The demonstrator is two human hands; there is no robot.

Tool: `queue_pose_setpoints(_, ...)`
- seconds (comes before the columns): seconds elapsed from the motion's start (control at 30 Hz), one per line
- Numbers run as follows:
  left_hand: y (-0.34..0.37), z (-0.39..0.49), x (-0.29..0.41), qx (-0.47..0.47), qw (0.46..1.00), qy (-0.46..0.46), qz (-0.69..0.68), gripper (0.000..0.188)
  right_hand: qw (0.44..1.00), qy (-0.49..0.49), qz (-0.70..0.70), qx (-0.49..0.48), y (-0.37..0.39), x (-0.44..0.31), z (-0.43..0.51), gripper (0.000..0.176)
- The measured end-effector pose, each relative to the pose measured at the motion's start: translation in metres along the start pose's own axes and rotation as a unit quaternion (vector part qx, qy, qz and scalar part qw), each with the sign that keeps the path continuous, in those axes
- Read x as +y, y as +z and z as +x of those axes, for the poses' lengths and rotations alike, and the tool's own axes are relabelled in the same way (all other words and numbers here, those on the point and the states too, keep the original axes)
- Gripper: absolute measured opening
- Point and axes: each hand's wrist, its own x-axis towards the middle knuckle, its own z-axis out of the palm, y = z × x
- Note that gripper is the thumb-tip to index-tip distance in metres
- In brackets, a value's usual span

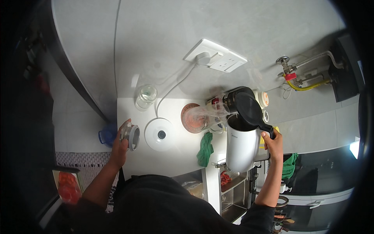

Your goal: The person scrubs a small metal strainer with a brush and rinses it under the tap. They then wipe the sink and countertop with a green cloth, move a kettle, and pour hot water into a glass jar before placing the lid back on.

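Note:
My left hand [120, 146] holds a clear round lid with a grey sealing ring [133, 138] off the counter's left side. In my right hand [273, 142] is the handle of a white Midea electric kettle [242, 149], its black lid [249, 108] swung up. The kettle's rim is beside the mouth of a clear glass jug [201, 118]. That jug stands on a round reddish-brown mat [187, 108]. I cannot tell whether water is flowing between them. Left of the jug is the bare white kettle base [152, 137], its cord running to a wall socket [216, 56].
A glass jar [146, 96] stands at the back left of the white counter [181, 152]. A green cloth [205, 149] lies near the front. Dark and white containers [230, 98] crowd behind the kettle. Below right is a steel sink [233, 201] with red items; pipes [306, 83] run along the wall.

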Motion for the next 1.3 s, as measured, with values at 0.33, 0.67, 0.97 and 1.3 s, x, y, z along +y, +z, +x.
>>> queue_pose_setpoints(0.33, -0.004, -0.002, -0.001, -0.002, 1.000, -0.006, 0.001, 0.083, 0.999, 0.002, -0.040, -0.016, -0.003, -0.019, 0.012, 0.040)
queue_pose_setpoints(0.67, -0.006, -0.002, -0.003, -0.002, 1.000, -0.009, 0.022, 0.083, 0.996, 0.002, -0.083, -0.039, -0.004, -0.037, 0.020, 0.043)
queue_pose_setpoints(0.97, -0.008, -0.003, -0.008, -0.001, 1.000, -0.002, 0.022, 0.076, 0.989, 0.018, -0.136, -0.060, -0.007, -0.058, 0.026, 0.047)
queue_pose_setpoints(1.3, -0.010, -0.003, -0.007, -0.001, 1.000, 0.005, 0.014, 0.070, 0.984, 0.015, -0.164, -0.074, -0.006, -0.067, 0.033, 0.049)
